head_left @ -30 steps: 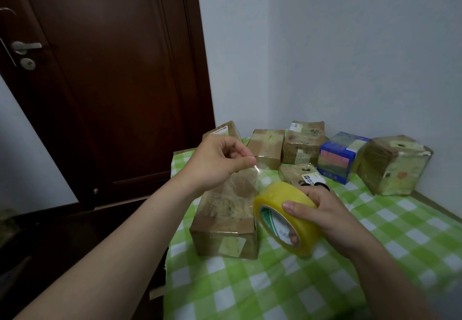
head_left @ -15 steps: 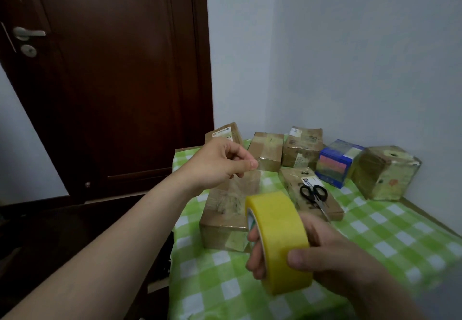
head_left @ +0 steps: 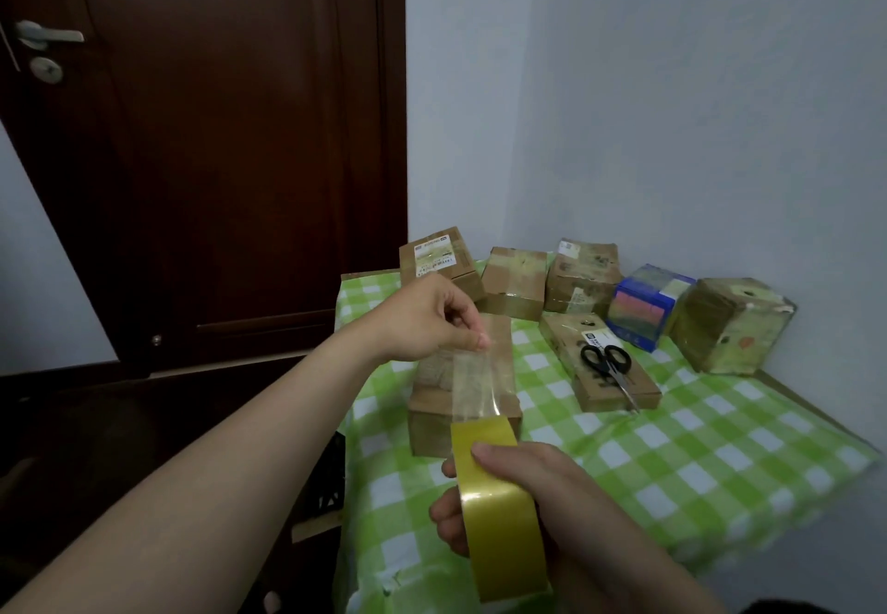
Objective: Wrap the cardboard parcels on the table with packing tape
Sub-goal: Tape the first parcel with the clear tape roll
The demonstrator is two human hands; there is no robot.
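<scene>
Green-and-white checked cloth covers the table (head_left: 720, 460) in a corner by pale walls and a dark wooden door (head_left: 216, 157); the table's near edge blurs away beneath our arms. We hold the yellow tape roll (head_left: 499, 508) over that edge in our right hand (head_left: 542, 508), thumb across the roll's face and fingers curled around its left side; the roll's core is hidden from us, and its far side is covered by the palm. A clear strip of tape (head_left: 475, 378) runs up from the roll to our left hand (head_left: 427, 320), whose thumb and forefinger pinch its end; through the strip we see the nearest cardboard parcel (head_left: 461, 402), and we cannot tell whether tape touches it. Half a second ago the strip was barely drawn out; now it is stretched longer, the roll lower and nearer us. Beyond, black scissors (head_left: 607, 366) lie on a flat parcel (head_left: 600, 364); more parcels line the wall beside a blue box (head_left: 645, 306), their labels illegible.
</scene>
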